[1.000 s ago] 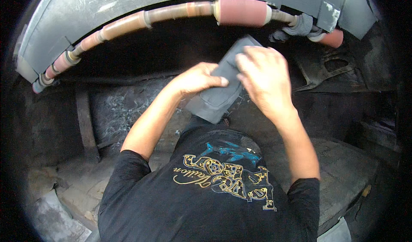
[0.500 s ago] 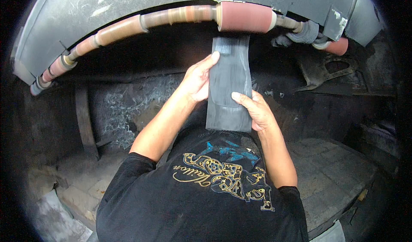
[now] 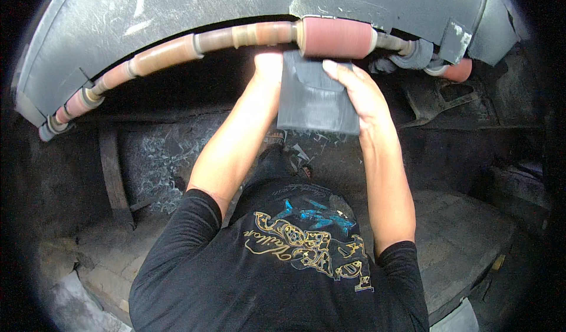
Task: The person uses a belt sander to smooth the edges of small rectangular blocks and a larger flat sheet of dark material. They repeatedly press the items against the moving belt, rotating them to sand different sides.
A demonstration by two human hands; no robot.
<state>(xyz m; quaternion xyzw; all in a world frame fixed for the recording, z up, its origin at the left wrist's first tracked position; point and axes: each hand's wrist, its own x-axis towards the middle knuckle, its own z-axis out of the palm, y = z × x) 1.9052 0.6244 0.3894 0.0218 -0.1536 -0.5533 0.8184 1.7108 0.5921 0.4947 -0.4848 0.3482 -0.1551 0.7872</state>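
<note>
While both hands grip it, plate (image 3: 315,99) touches roller (image 3: 336,37).

Both hands pressed a flat grey block (image 3: 315,96) up against the red sanding drum (image 3: 336,37) on a long shaft (image 3: 177,52); the left hand (image 3: 268,64) gripped its left edge; the right hand (image 3: 359,93) lay along its right side; shavings (image 3: 156,161) littered the floor below.

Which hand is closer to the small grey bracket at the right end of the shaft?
Right. The right hand lies on the grey slab, nearer the bracket; the left hand grips its far edge.
</note>
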